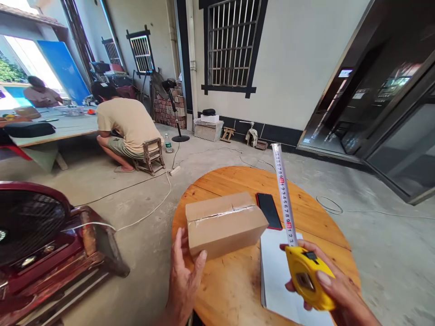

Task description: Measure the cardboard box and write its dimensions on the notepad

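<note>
My right hand [331, 276] grips a yellow tape measure [307, 276]. Its blade [283, 194] sticks out upward and away, printed with black and red numbers. A brown cardboard box [224, 226] with a taped top seam lies on the round wooden table [234, 290]. Beside the box's near left end is my left hand [186, 267], thumb and fingers apart around that corner; whether it touches the box I cannot tell. Below the tape measure lies a white paper pad [277, 267], partly covered by my right hand. A black phone with a red edge [269, 211] rests just right of the box.
At left, a dark red fan [34, 226] stands on a wooden chair. A person [125, 120] sits on a small chair at a long table [74, 129], another person [42, 93] behind it. Cables [149, 213] cross the floor. A standing fan [175, 108] is farther back.
</note>
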The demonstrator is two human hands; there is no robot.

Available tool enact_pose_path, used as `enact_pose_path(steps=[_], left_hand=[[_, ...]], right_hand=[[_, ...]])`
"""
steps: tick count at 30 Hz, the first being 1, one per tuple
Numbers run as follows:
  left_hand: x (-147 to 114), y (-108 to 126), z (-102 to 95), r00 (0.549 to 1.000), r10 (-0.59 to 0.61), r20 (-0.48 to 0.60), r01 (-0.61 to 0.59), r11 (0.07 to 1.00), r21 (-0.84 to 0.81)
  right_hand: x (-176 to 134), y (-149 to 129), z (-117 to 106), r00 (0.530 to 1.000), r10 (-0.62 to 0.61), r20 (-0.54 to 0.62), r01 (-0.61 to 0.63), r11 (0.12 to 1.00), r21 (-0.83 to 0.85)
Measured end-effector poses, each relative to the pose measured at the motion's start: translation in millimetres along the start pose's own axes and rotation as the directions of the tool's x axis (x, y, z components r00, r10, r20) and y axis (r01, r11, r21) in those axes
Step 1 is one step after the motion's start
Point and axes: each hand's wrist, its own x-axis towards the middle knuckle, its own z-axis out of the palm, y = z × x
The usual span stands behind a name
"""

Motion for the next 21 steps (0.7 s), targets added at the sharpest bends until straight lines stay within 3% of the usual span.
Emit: enact_pose_path(steps=[3, 8, 15, 18, 21], left_hand=[[-0.5, -6.8, -4.0, 0.994, -0.061, 0.087, 0.056, 0.997, 0.054], [6.5, -5.4, -14.8, 0.980, -0.036, 0.193, 0.011, 0.992, 0.127], [30.4, 1.1, -38.6, 0.980, -0.117, 0.164, 0.104, 0.991, 0.082], [33.9, 2.2, -39.6, 0.962, -0.130, 0.240, 0.110, 0.990, 0.093], [30.4, -0.6, -35.0, 0.947, -0.128, 0.296, 0.104, 0.990, 0.094]], right_hand=[[23.6, 7.3, 6.8, 0.998, -0.067, -0.001, 0.067, 0.997, 0.022], [40.7, 19.0, 24.6, 0.990, -0.108, 0.095, 0.104, 0.994, 0.041], [58.2, -9.1, 36.0, 0.969, -0.191, 0.153, 0.172, 0.977, 0.129], [64.0, -17.6, 43.3, 0.976, -0.187, 0.112, 0.178, 0.980, 0.091], [50.5, -13.9, 49.4, 0.988, -0.126, 0.089, 0.122, 0.992, 0.045]])
